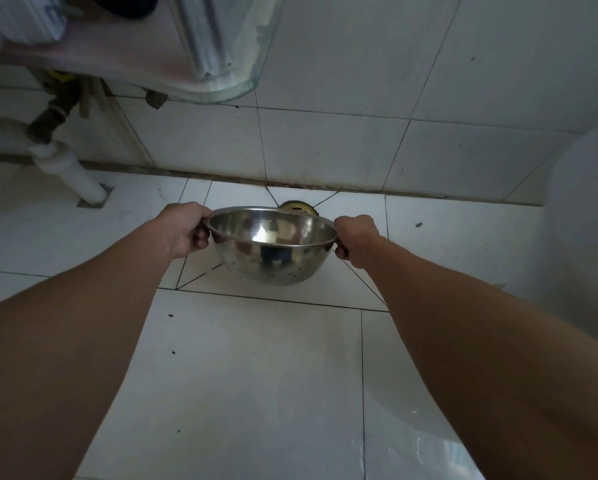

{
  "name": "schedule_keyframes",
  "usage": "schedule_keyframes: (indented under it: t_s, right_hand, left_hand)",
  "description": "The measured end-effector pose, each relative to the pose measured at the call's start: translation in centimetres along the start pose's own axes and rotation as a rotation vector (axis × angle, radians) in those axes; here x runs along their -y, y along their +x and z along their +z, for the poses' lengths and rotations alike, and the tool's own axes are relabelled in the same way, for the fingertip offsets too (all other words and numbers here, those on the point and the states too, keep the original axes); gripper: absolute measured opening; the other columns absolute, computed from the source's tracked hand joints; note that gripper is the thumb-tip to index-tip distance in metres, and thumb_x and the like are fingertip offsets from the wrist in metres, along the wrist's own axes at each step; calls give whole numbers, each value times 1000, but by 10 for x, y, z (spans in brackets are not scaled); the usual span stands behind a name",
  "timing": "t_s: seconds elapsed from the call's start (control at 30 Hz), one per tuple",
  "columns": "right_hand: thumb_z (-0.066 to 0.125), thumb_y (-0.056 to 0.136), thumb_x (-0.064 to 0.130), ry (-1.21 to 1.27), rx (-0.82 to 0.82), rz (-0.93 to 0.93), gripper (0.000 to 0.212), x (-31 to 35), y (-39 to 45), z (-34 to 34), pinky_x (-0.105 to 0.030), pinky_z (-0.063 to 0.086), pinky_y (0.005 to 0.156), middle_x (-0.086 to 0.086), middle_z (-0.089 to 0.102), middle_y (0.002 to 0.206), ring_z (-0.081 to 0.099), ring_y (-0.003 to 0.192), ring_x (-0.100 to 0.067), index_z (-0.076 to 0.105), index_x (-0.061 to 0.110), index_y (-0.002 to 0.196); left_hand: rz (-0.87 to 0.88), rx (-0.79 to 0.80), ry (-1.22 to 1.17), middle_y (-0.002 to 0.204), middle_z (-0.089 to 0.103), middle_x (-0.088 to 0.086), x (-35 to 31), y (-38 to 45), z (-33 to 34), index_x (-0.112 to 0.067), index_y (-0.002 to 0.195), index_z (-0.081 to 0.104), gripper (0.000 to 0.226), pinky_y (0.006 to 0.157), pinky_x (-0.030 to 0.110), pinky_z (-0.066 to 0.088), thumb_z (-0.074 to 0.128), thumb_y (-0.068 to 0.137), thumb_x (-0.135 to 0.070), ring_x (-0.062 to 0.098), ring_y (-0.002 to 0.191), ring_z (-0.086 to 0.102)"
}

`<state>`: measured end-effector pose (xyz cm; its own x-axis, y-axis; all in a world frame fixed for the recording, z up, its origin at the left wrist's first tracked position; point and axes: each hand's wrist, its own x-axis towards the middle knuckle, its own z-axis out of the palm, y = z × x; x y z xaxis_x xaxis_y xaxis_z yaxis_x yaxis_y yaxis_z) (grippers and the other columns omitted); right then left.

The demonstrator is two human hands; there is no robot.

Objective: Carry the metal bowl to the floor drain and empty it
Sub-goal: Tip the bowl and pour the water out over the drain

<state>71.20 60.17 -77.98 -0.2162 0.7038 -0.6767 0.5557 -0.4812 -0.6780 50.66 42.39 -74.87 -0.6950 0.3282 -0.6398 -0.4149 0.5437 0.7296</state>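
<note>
Bowl [272, 245] held level above floor, just short of drain [298, 208] by wall. Left hand [183, 230] and right hand [356, 240] both clamped on rim handles. Risks: fast tip splashes past drain; wet grip slips. Contents not discernible.

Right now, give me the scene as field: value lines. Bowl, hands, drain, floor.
bowl: metal bowl, held above the floor, roughly level, small holes low on its wall
left hand: left hand gripping the left rim handle
right hand: right hand gripping the right rim handle
drain: floor drain just behind the bowl, partly hidden
contents: cannot tell
floor: white tiles
</note>
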Motion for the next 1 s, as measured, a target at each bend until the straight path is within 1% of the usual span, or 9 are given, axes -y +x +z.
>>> schedule_keyframes:
  t_s: [0.1, 0.17, 0.53, 0.67, 0.7, 0.8, 0.87, 0.93, 1.0]
  right_hand:
    - [49, 92, 4, -28, 28, 63, 17, -2, 0, -2, -15, 35, 33, -9, 51, 69, 45, 53, -18, 54, 4, 75]
    - [50, 92, 4, -46, 41, 90, 19, -7, 0, -2, -15, 34, 32, -9, 51, 67, 44, 52, -17, 54, 4, 73]
    - [48, 95, 4, -48, 27, 42, 22, -2, -4, -4, -13, 35, 31, -9, 49, 67, 43, 54, -18, 51, 4, 73]
    - [49, 95, 5, -81, -5, 4, 18, 3, -7, -6, -18, 35, 32, -9, 48, 70, 43, 56, -17, 51, 4, 78]
    - [49, 95, 5, -101, -8, -29, 18, 6, -18, -4, -20, 36, 33, -9, 49, 71, 44, 55, -17, 52, 4, 77]
    - [48, 96, 6, -132, -38, -64, 19, 9, -23, -5, -24, 43, 36, -11, 55, 74, 51, 55, -19, 54, 3, 79]
    - [48, 97, 8, -139, -40, -58, 18, 8, -23, -5, -28, 46, 42, -13, 60, 80, 56, 60, -21, 58, 2, 84]
    - [48, 98, 8, -134, -34, -50, 18, 7, -22, -6, -29, 48, 45, -15, 63, 86, 60, 65, -22, 64, 0, 94]
    - [50, 98, 6, -140, -25, -43, 19, 8, -24, -8, -29, 50, 47, -16, 67, 90, 63, 68, -24, 67, -1, 99]
  left_hand:
    - [-9, 16, 3, 63, 40, 6, 0, 1, -1, -8, 71, 48, 23, 31, 13, 27, 46, 92, 4, 8, 23, 30]
    - [-20, 22, 11, 63, 39, 7, 2, 2, -1, -8, 70, 45, 25, 30, 13, 27, 46, 92, 4, 8, 22, 30]
    - [-3, 7, 67, 59, 41, 7, -1, -6, 1, -8, 71, 49, 22, 31, 15, 28, 47, 90, 3, 10, 28, 31]
    - [15, 2, 130, 57, 43, 8, -2, -11, 4, -6, 70, 52, 22, 31, 15, 31, 50, 90, 2, 11, 25, 33]
    - [33, 0, 136, 57, 44, 7, -2, -20, -6, -6, 72, 54, 20, 32, 15, 33, 51, 91, 1, 12, 28, 35]
    - [60, 7, 191, 60, 48, 8, -4, -26, -6, -4, 80, 58, 13, 32, 17, 38, 56, 92, -3, 18, 43, 40]
    - [67, 20, 235, 61, 49, 8, -2, -29, -4, -3, 82, 59, 11, 33, 18, 40, 55, 93, -4, 18, 46, 41]
    - [72, 29, 263, 60, 51, 8, 0, -30, -3, -3, 81, 58, 12, 34, 18, 42, 55, 92, -4, 18, 46, 44]
    - [75, 41, 274, 64, 56, 8, 1, -31, -5, -2, 85, 61, 11, 38, 22, 47, 55, 93, -5, 18, 50, 51]
